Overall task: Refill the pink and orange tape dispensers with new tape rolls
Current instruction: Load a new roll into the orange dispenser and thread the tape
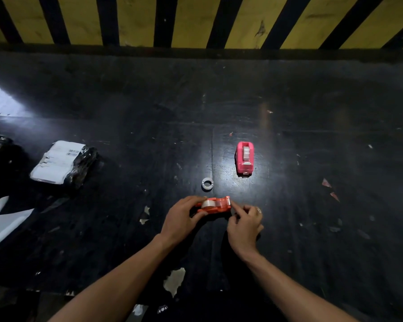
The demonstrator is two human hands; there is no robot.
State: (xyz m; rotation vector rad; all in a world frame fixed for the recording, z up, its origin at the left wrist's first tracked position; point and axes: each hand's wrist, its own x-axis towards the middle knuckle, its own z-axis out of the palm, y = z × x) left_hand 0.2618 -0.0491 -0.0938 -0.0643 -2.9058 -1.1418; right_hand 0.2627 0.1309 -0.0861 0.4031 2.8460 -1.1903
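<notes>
The orange tape dispenser (216, 206) lies on the black table in front of me, with a clear tape roll (207, 204) seated in it. My left hand (183, 220) grips its left end around the roll. My right hand (244, 223) pinches at the dispenser's right, cutter end; whether tape is between the fingers is too small to tell. The pink tape dispenser (244, 159) stands farther back to the right, a tape roll in it. A small white empty core ring (207, 183) lies between the two dispensers.
A black plastic-wrapped package with a white label (63, 162) lies at the left. White paper sheets (5, 219) hang at the left edge. The black table top (312, 112) is scuffed, with paper scraps. A yellow-and-black striped wall (196, 19) runs behind.
</notes>
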